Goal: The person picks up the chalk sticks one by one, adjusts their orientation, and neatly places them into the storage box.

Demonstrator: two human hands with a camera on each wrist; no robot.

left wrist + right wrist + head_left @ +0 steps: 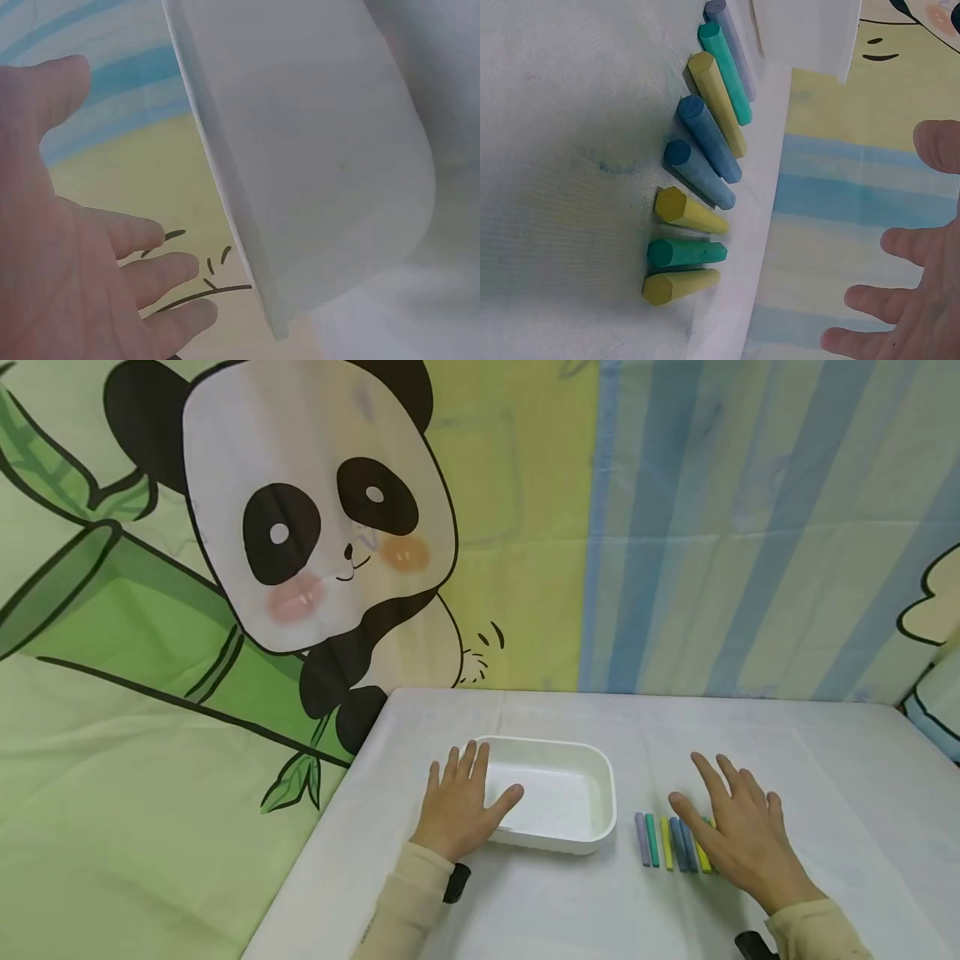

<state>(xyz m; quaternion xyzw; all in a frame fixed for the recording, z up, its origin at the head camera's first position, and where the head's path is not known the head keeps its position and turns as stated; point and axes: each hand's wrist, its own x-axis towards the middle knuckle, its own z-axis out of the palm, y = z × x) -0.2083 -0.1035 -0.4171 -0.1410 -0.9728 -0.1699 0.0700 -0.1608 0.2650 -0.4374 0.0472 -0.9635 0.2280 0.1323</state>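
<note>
A white plastic tray (551,841) with rounded corners stands on the table. My left hand (461,810), fingers spread, hovers over its left side; in the left wrist view the palm faces the tray's outer wall (322,150) with nothing held. Several chalk sticks lie in a row right of the tray: a purple one (733,49), a green one (726,73), a yellow one (718,105), blue ones (709,139) and, at the other end, another green stick (686,253) between yellow ones. My right hand (738,839) is spread above the row's right end, partly covering it in the head view.
A white cloth covers the table (847,793). Behind it hangs a curtain (720,527) with blue stripes, a yellow band and a printed panda (322,527). Green printed fabric (135,827) borders the table's left edge.
</note>
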